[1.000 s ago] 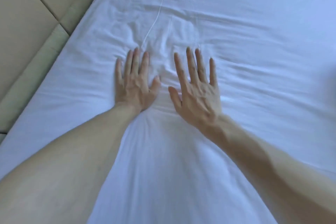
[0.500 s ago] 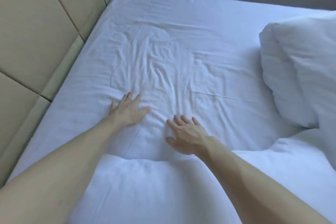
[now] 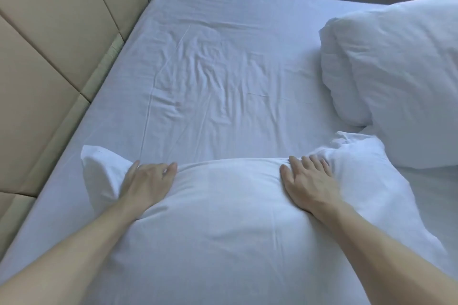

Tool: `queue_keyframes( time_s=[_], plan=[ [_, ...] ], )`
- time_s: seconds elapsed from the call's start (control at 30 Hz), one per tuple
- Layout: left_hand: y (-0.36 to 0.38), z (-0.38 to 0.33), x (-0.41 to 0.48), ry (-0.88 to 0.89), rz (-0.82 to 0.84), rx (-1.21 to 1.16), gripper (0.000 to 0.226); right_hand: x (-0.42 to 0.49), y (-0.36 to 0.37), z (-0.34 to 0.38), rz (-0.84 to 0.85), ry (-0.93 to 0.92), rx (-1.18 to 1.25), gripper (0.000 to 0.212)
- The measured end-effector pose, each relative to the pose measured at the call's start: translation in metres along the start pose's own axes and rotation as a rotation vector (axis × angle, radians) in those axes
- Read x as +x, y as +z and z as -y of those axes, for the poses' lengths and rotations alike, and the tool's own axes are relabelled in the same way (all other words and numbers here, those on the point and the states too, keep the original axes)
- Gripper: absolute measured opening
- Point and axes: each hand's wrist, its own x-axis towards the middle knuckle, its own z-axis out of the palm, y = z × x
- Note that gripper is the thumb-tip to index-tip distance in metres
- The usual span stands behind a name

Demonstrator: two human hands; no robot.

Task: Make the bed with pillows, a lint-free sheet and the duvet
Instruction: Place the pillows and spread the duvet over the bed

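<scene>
A white pillow [image 3: 223, 218] lies nearest the viewer on the bed [image 3: 104, 111], plump and domed, in a smooth cotton case with floppy corners. The person's left hand [image 3: 146, 183] curls its fingers [image 3: 171, 167] over the pillow's far edge, grasping it. The right hand [image 3: 309, 186] rests near the other end, fingers spread and nearly straight, pressing with their tips sunk in a fold rather than clutching. The pillow looks light, soft and squashy; it would likely sag if lifted by one corner, so the two ends seem the best hold. Beyond it the white sheet [image 3: 223, 77] lies creased at its middle. A second pillow [image 3: 396, 69] sits to the right. A beige padded wall [image 3: 49, 57] runs along the left.
</scene>
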Motion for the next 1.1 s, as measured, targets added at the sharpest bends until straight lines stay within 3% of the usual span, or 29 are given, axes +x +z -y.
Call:
queue_keyframes(
  time_s=[0.07, 0.17, 0.27, 0.37, 0.53, 0.8, 1.0, 1.1],
  plan=[
    [-0.001, 0.005, -0.012, 0.014, 0.000, 0.007, 0.074, -0.007, -0.003, -0.007, 0.006, -0.012, -0.005, 0.060],
    [-0.014, 0.005, -0.030, 0.008, 0.109, 0.015, 0.060, -0.020, -0.009, -0.028, 0.058, -0.043, -0.020, 0.066],
    [-0.010, 0.014, -0.048, -0.051, 0.154, 0.075, 0.064, -0.039, -0.015, -0.050, 0.062, -0.084, -0.021, 0.066],
    [0.009, 0.031, -0.073, -0.077, 0.057, -0.002, 0.091, -0.057, -0.019, -0.074, 0.065, -0.085, -0.012, 0.067],
    [0.020, 0.017, -0.132, -0.211, -0.103, -0.362, 0.107, -0.068, -0.024, -0.112, 0.044, 0.023, 0.070, 0.070],
    [0.038, 0.026, -0.176, -0.554, -0.161, -0.607, 0.109, -0.078, -0.020, -0.176, 0.169, 0.360, 0.460, 0.115],
    [0.035, 0.043, -0.173, -0.670, -0.085, -0.706, 0.111, -0.074, -0.019, -0.197, 0.215, 0.372, 0.694, 0.139],
    [0.023, 0.071, -0.173, -0.754, 0.052, -0.798, 0.095, -0.070, -0.021, -0.207, 0.231, 0.355, 0.783, 0.146]
  ],
)
